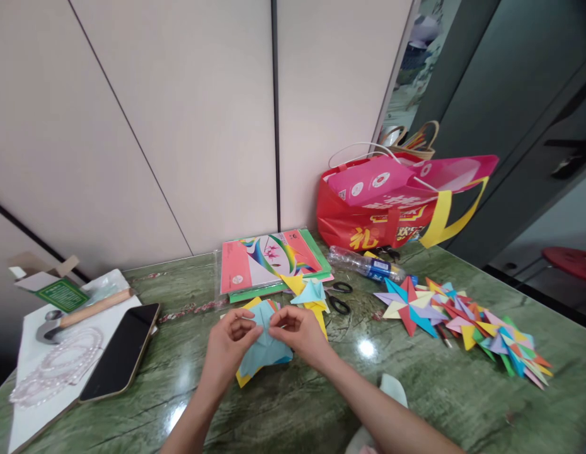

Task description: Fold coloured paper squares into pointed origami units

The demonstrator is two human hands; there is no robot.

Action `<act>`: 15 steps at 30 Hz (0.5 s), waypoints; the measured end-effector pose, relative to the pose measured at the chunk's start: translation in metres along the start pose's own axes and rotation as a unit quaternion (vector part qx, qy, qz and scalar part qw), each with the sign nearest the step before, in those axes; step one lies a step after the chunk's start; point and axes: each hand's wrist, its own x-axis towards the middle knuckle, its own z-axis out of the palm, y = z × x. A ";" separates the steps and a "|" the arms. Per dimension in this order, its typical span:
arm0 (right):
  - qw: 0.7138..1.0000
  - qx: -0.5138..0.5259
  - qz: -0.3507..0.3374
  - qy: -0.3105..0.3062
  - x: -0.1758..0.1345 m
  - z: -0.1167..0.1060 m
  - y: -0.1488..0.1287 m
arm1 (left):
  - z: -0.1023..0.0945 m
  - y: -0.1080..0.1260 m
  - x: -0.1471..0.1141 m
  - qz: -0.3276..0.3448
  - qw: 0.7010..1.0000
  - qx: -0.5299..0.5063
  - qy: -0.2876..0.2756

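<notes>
A light blue sheet of origami paper with creases is held up at the middle of the table. My left hand pinches its upper left part between thumb and fingers. On the other side, my right hand pinches the paper's upper right part, fingers curled. Beneath it yellow paper and a darker blue edge peek out, largely covered. Just behind my right hand are folded blue and yellow paper pieces, beside black-handled scissors.
Packs of coloured paper lie against the wall. A plastic bottle rests before a red gift bag. Several folded paper stars spread to the right. Left are a phone, a hammer, beads and a small box.
</notes>
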 end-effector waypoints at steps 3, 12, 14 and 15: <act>1.000 -0.002 -0.001 -0.012 -0.001 0.000 -0.002 | 0.000 0.002 -0.001 -0.021 1.000 -0.006 -0.020; 1.000 -0.003 0.001 -0.025 -0.002 0.002 -0.002 | 0.004 0.007 -0.005 0.004 1.000 0.028 -0.014; 0.999 -0.008 0.002 -0.043 -0.002 0.002 -0.003 | 0.004 0.007 -0.004 0.004 0.999 0.030 -0.014; 0.999 -0.014 0.001 -0.051 -0.003 0.002 -0.004 | 0.003 0.007 -0.004 0.005 0.999 0.033 -0.013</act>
